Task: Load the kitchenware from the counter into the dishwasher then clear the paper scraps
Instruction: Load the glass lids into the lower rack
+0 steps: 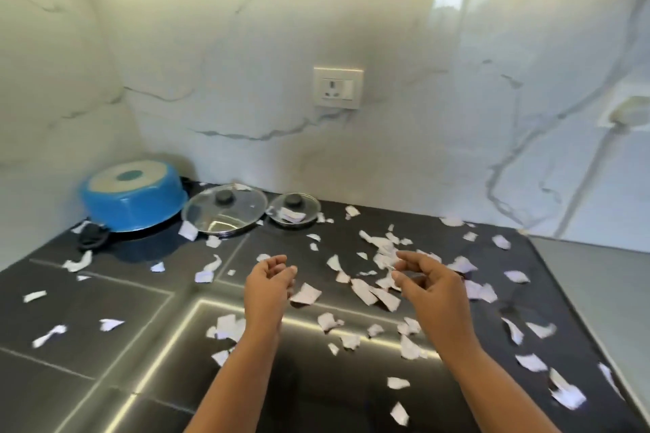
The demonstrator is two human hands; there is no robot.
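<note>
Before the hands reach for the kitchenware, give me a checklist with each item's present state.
1. Left hand free: ok, fingers loosely curled, nothing in it.
2. Right hand free: cannot tell, a scrap sits right at its fingertips.
3. Pot free to lift: ok, it lies upside down in the back left corner with nothing on it.
4. Large lid clear of paper: not ok, a scrap leans at its front rim.
5. Small lid clear of paper: not ok, a scrap lies on it.
6. Dishwasher open: cannot tell, it is out of view.
</note>
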